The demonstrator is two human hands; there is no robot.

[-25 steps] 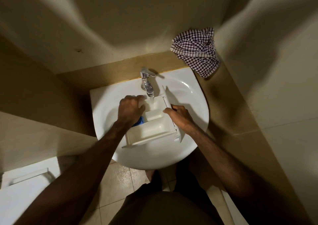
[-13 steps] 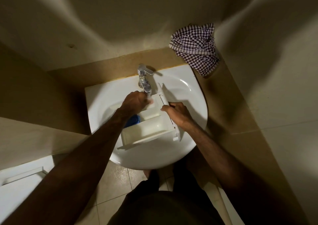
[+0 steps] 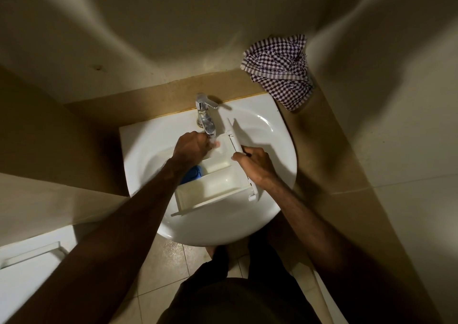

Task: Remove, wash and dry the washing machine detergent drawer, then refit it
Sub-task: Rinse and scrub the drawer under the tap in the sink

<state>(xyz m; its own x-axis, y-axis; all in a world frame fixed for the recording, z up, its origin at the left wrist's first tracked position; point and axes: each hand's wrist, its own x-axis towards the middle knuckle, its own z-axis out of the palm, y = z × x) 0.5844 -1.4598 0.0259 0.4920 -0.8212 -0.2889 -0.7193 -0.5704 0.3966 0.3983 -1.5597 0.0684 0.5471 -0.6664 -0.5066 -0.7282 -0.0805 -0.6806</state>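
fingers (image 3: 239,157) of the right hand (image 3: 255,166) curl over the drawer's (image 3: 218,184) front panel at 3 o'clock, gripping it. left hand (image 3: 193,147) is curled at its 11 o'clock corner under the tap (image 3: 205,117); whether it holds anything i cannot tell. drawer sits tilted in the sink (image 3: 272,135): light, stiff plastic, likely slippery wet, so best held by the panel and side walls. cloth (image 3: 280,70) lies at 1 o'clock.

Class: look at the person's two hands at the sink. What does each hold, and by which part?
The right hand grips the detergent drawer by its front panel. The left hand is under the tap; whether it holds anything cannot be told.
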